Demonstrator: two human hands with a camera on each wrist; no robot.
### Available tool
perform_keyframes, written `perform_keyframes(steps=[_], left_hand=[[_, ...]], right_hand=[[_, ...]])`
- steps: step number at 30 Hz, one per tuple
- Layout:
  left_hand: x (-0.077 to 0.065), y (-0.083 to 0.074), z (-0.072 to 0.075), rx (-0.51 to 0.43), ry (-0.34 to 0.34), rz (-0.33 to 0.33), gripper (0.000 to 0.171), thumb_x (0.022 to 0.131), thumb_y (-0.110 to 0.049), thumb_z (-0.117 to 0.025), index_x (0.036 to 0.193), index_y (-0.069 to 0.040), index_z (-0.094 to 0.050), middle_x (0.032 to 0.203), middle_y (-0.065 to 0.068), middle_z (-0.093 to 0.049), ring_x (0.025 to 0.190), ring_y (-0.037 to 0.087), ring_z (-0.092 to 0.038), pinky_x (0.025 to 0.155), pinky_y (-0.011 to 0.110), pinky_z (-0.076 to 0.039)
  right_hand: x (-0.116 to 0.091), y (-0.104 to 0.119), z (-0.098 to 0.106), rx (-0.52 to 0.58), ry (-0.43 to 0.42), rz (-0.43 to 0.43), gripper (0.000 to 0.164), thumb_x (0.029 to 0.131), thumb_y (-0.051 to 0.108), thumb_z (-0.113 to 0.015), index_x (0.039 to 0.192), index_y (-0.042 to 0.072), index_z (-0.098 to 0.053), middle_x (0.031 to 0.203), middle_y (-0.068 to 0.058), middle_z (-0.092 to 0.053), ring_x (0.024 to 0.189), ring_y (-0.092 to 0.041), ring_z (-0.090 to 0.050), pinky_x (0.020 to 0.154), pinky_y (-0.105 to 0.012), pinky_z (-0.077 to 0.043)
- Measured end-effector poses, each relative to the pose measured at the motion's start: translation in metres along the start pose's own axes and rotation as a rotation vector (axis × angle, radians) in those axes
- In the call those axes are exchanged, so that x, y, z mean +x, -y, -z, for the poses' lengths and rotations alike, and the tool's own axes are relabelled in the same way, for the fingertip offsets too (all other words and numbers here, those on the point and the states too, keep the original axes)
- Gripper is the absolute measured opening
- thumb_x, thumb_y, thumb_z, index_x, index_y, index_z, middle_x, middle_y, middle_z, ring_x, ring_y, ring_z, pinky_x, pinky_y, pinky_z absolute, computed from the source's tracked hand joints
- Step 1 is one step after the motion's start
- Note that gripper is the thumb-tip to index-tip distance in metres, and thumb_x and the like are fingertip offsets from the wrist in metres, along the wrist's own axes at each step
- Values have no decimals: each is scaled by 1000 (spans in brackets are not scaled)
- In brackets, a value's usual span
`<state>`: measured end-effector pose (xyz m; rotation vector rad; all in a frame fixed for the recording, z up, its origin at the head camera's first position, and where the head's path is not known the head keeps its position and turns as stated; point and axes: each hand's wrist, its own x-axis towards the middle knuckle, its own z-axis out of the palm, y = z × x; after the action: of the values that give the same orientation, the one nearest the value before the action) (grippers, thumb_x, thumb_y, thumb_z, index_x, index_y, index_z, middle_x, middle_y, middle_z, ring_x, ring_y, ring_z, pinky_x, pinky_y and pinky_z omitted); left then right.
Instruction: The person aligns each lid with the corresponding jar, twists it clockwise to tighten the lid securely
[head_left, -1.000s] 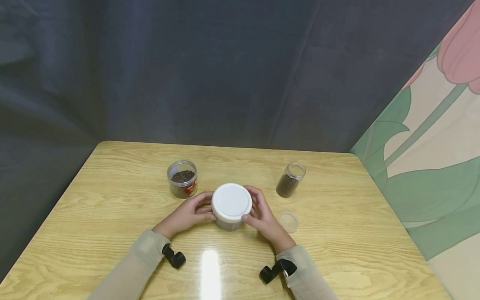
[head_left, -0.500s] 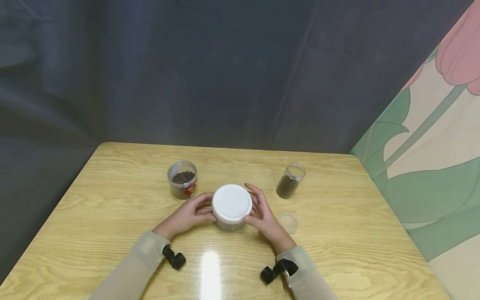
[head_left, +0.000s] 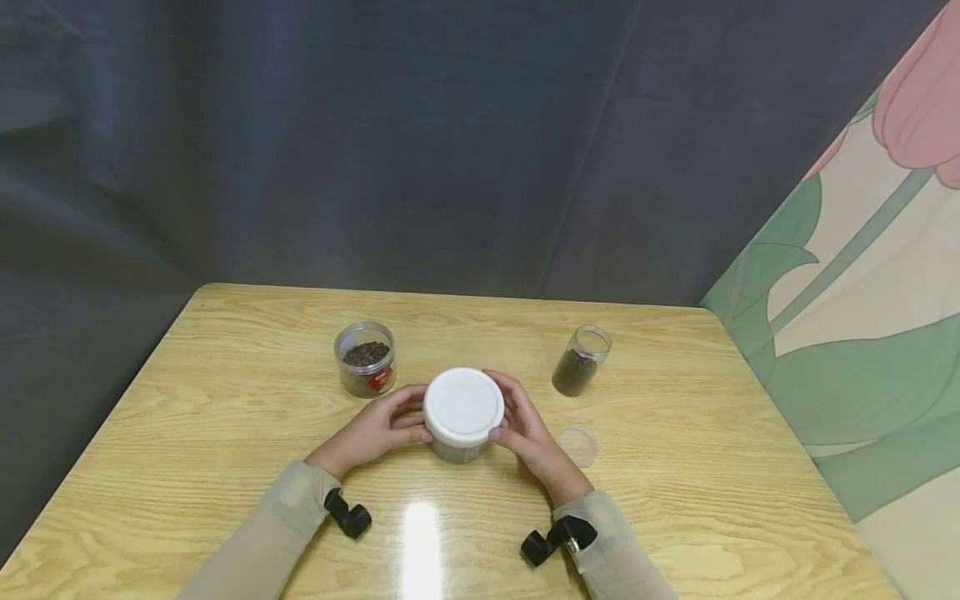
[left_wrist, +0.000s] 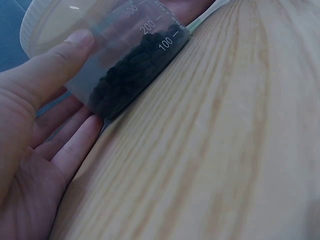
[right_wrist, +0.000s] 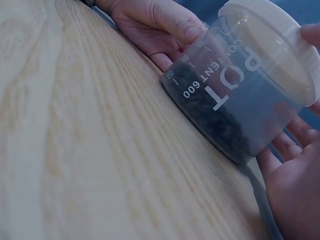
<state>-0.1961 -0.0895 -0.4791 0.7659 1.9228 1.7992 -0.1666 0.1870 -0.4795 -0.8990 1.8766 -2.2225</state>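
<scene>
A clear plastic jar point(head_left: 454, 452) with a white lid point(head_left: 463, 403) stands upright on the table between both hands. Dark pellets point(left_wrist: 132, 70) fill its lower part, and white print with volume marks shows on its wall. My left hand point(head_left: 377, 431) holds the jar's left side, thumb in front and fingers curling round the back. From the right, my right hand point(head_left: 529, 432) grips the jar, its thumb on the lid's edge in the right wrist view and its fingers round the far side. The far fingertips are partly hidden behind the jar in the head view.
Behind on the left stands an open wide jar point(head_left: 365, 360) of dark pellets with a red label. A narrower open jar point(head_left: 577, 367) of dark contents is back right. A clear round lid point(head_left: 578, 447) lies on the wooden table point(head_left: 697, 467), right of the right hand.
The right hand's thumb and fingers have shifted slightly at the lid's edge. The left hand and the jars stay in place.
</scene>
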Motion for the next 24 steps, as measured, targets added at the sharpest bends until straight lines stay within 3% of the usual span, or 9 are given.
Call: perform_keyframes(steps=[6, 16, 20, 24], left_hand=[[0, 0, 1, -3, 3, -5, 76, 91, -12, -77, 153, 4, -36, 154, 26, -39, 135, 41, -49, 108, 27, -48], [0, 1, 1, -3, 1, -10, 76, 91, -14, -77, 153, 4, -36, 153, 26, -40, 135, 41, -49, 108, 27, -47], [0, 1, 0, -2, 2, -6, 76, 90, -13, -77, 152, 5, -36, 153, 26, -40, 135, 41, -49, 108, 27, -48], [0, 0, 0, 2, 0, 2, 76, 90, -13, -78, 152, 4, -37, 154, 25, -40, 134, 41, -50, 107, 27, -48]], right_hand=[[1, 0, 0, 25, -14, 12, 80, 93, 11, -73, 150, -9, -22, 154, -18, -37, 143, -16, -38, 120, -26, -31], [1, -1, -1, 38, -50, -9, 92, 83, 19, -87, 144, -5, -21, 146, -5, -45, 136, -14, -44, 117, -25, -36], [1, 0, 0, 29, -26, -18, 92, 89, 25, -81, 151, -1, -19, 148, -9, -43, 137, -16, -44, 116, -25, -37], [-1, 0, 2, -2, 4, -32, 80, 99, 23, -66, 158, 2, -15, 149, -13, -42, 136, -17, -45, 114, -25, -39]])
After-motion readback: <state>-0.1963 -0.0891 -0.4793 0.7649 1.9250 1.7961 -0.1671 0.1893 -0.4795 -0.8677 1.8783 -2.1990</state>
